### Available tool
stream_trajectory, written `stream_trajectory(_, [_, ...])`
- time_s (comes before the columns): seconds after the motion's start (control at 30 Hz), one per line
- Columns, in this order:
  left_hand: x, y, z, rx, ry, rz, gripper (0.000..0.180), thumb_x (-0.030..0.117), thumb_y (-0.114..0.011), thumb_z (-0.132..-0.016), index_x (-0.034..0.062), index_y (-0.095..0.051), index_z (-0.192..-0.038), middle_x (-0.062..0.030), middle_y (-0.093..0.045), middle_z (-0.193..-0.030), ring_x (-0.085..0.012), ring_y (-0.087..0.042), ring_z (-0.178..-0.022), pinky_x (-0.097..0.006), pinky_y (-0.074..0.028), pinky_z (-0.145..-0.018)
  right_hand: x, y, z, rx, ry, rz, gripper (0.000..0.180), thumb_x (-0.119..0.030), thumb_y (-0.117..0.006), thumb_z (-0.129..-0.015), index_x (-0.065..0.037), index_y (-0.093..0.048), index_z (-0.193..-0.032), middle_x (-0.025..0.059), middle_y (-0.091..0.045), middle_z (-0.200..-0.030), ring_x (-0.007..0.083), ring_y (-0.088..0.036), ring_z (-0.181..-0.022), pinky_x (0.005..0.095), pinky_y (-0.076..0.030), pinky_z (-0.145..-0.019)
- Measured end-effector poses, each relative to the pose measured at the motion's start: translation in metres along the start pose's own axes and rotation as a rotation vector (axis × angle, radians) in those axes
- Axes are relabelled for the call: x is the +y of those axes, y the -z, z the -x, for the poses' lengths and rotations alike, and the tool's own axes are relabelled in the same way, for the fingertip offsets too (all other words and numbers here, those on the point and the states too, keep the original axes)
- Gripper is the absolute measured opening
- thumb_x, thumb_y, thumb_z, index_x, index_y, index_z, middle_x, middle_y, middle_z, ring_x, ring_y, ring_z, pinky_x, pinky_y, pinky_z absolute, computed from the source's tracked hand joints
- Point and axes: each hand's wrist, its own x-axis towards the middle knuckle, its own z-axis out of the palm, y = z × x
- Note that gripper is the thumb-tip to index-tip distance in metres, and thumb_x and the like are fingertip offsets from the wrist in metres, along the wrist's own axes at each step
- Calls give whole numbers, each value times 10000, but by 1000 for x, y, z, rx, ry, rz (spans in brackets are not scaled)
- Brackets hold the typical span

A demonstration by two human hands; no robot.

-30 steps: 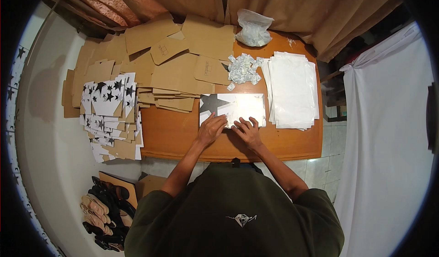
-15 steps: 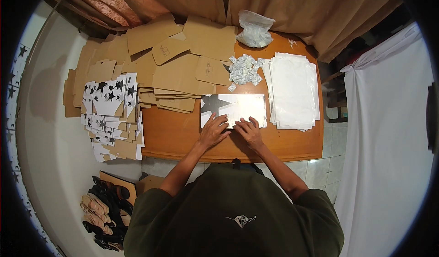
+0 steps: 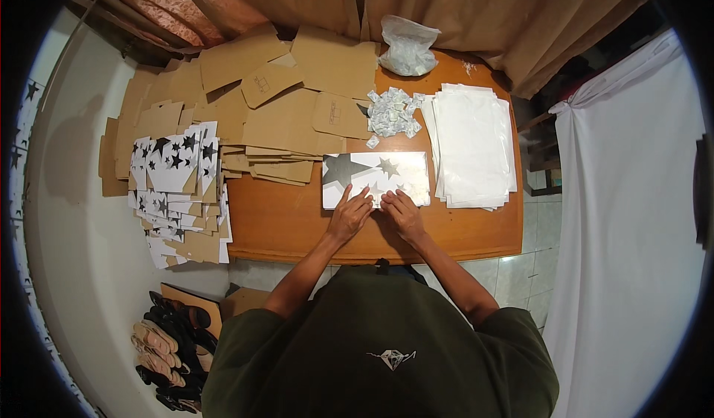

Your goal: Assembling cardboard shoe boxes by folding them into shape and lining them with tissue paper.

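Note:
In front of me on the table lies a white cardboard box (image 3: 375, 166) with black stars, its long side facing me. My left hand (image 3: 349, 216) rests at the middle of the near edge, fingers stretched onto the top. Just beside it, my right hand (image 3: 404, 216) lies on the same edge with its fingers over the lid. Neither hand is wrapped round anything. The stretch of edge under my fingers is hidden.
Flat brown cardboard pieces (image 3: 290, 124) cover the table's left and back. Star-printed flat boxes (image 3: 175, 172) are stacked at left. Small white packets (image 3: 393, 113) lie behind the box, near a plastic bag (image 3: 409, 50). White sheets (image 3: 476, 146) are piled right. Shoes (image 3: 167, 351) stand lower left.
The bright glare on the right half of the box top has faded, and stars show there. My right fingers have drawn slightly closer together. Both hands stay at the near edge.

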Motion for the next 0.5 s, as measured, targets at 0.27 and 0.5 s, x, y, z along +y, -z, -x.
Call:
stream_trajectory(0.27, [-4, 5, 0, -117, 41, 14, 342, 198, -781, -872, 59, -693, -1172, -98, -643, -1320, -268, -531, -1370, -618, -302, -1180, 14, 7, -4, -53, -51, -171, 269, -134, -800, -832, -25, -699, -1057, 93, -681, -1202, 297, -624, -1176, 452, -479, -1088])
stream_trajectory(0.5, [5, 10, -5, -159, 78, -131, 540, 340, -745, -905, 101, -620, -1373, -115, -508, -1514, -264, -390, -1475, -701, -123, -1197, 11, 9, 4, -25, -53, 83, 276, -244, -807, -841, -115, -721, -1070, 38, -679, -1257, 270, -580, -1259, 601, -316, -1155])
